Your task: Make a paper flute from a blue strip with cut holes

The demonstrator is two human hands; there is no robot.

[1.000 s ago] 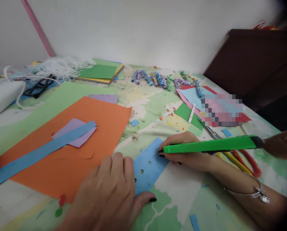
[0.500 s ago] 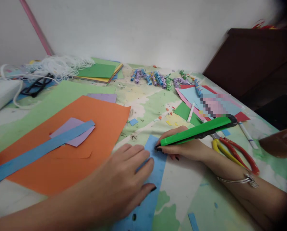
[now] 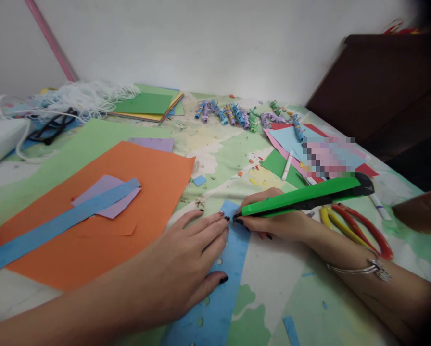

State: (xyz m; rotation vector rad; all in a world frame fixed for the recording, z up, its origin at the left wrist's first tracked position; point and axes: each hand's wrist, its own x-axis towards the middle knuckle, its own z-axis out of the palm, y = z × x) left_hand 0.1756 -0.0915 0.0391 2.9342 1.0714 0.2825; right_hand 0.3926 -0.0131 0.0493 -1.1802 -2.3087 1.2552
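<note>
A blue paper strip (image 3: 233, 254) with a row of small holes lies lengthwise before me. My left hand (image 3: 194, 259) rests flat across it, fingers stretched out and thumb apart. In my right hand (image 3: 269, 218) is a green utility knife (image 3: 302, 194) with a black end, gripped like a pen and tilted up to the right. Its tip is hidden by my fingers near the strip's far end, just right of my left fingertips. To the left, an orange sheet (image 3: 154, 182) bears a purple paper piece (image 3: 105, 185) and a narrow blue strip (image 3: 53, 223).
Pliers (image 3: 369, 235) with red and yellow handles lie beside my right forearm. Several curled paper rolls (image 3: 237, 115) stand along the back. Coloured sheets (image 3: 284, 139) and a white marker (image 3: 286, 166) lie back right; white string (image 3: 89, 98) and dark glasses (image 3: 55, 125) back left.
My left fingers have straightened and reached further up the blue strip, close to the right hand. The knife's black end has swung slightly outward to the right.
</note>
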